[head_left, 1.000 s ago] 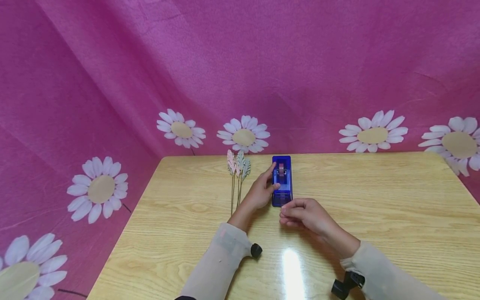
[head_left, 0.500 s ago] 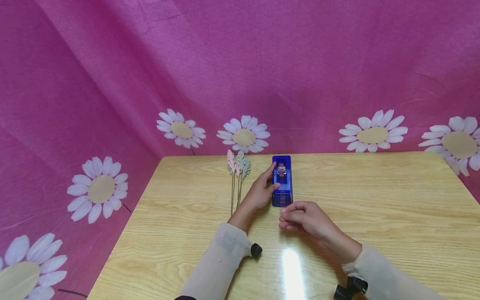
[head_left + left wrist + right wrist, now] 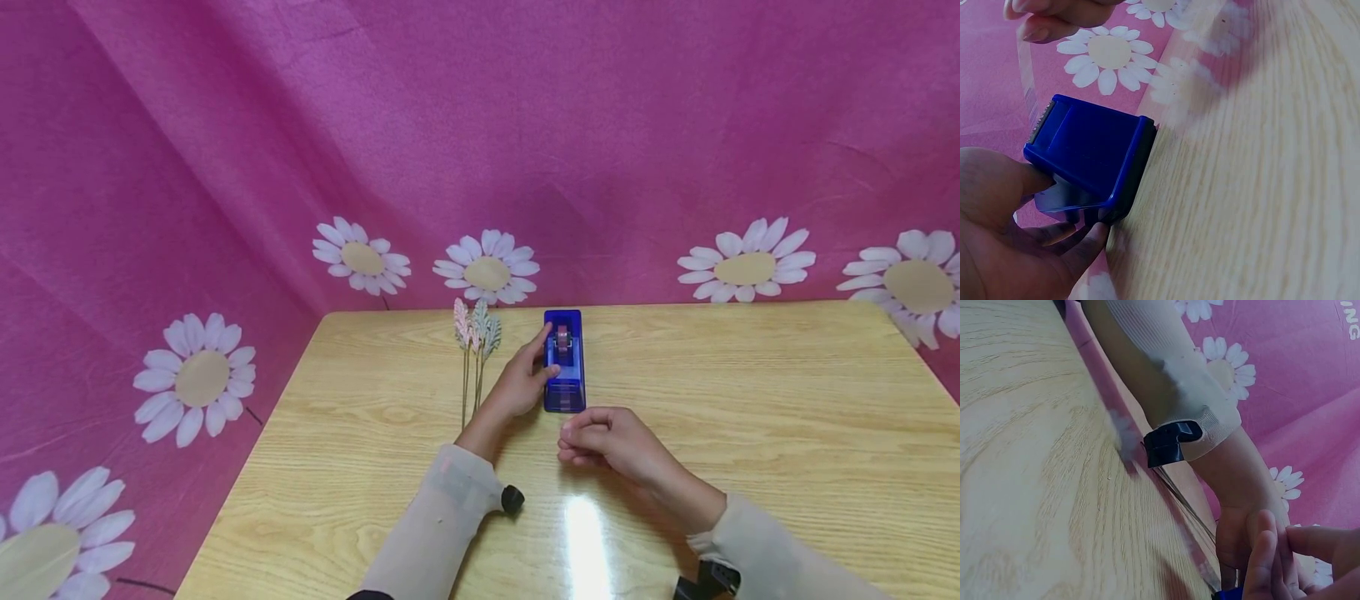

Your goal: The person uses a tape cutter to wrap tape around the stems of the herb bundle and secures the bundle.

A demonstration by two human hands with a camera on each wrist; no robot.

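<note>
A blue tape dispenser [image 3: 572, 367] lies lengthwise near the table's back edge, its reddish roll core at the far end. My left hand [image 3: 521, 383] grips its left side, thumb and fingers against the body. In the left wrist view, a thin strip of clear tape [image 3: 1025, 75] runs from the dispenser's serrated cutter [image 3: 1041, 122] up to the fingers of my right hand [image 3: 615, 442]. That hand pinches the strip's end with thumb and forefinger, just beyond the dispenser's near end; the strip hardly shows in the head view.
Several pink and grey-green artificial stems [image 3: 474, 333] lie left of the dispenser, partly under my left forearm. The wooden table [image 3: 750, 400] meets a pink daisy-print cloth [image 3: 600, 150] at the back and left. A bright reflection [image 3: 587, 542] shows near the front.
My right hand has drawn slightly toward me, away from the dispenser's near end. The roll core's look has shifted as if turned. My left hand and the dispenser have stayed in place.
</note>
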